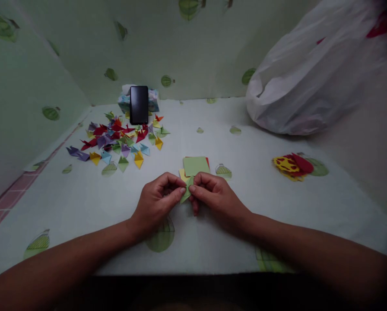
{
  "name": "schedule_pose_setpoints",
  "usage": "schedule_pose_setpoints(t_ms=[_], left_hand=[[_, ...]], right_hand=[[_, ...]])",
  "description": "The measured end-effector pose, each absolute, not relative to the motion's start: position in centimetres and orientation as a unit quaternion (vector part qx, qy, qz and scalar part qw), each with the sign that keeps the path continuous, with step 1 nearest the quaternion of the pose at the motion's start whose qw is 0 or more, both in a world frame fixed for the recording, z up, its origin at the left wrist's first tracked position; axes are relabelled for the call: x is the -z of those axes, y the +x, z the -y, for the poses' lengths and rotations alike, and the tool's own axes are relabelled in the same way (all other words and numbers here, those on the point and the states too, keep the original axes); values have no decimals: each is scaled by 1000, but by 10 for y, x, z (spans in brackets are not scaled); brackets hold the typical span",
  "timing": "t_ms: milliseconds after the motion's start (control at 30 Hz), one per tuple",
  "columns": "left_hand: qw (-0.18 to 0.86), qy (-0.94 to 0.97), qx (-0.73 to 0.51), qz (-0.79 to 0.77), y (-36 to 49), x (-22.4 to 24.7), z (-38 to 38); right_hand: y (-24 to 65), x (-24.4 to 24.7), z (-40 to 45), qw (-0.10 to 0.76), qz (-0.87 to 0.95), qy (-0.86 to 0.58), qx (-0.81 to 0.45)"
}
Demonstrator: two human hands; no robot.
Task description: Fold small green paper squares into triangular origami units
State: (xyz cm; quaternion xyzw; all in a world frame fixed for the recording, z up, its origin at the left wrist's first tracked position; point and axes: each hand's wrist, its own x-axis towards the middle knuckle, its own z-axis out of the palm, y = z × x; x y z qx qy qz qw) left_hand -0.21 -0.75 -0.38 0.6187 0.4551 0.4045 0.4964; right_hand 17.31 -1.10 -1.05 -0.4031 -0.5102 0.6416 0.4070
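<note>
A small folded piece of green origami paper (187, 190) is held up between my two hands, over the near middle of the table. My left hand (158, 194) pinches its left edge with thumb and forefinger. On the other side, the thumb and forefinger of my right hand (217, 196) grip it too, with the lower fingers curled beneath. Just beyond my fingertips lies a stack of square paper sheets (196, 165), green on top, with red and yellow edges showing under it. Part of the stack is hidden behind my hands.
Many folded paper cranes (115, 136) in several colours are heaped at the back left. A phone (139, 105) leans on a tissue box (153, 100) behind them. A white plastic bag (297, 95) stands back right, near red and yellow cut-outs (292, 165).
</note>
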Motion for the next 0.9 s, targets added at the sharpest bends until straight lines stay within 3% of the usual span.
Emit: schedule_pose_setpoints(t_ms=[900], left_hand=[[463, 662, -375, -455, -2, 1, 6]], right_hand=[[173, 11, 14, 404, 499, -401, -654]])
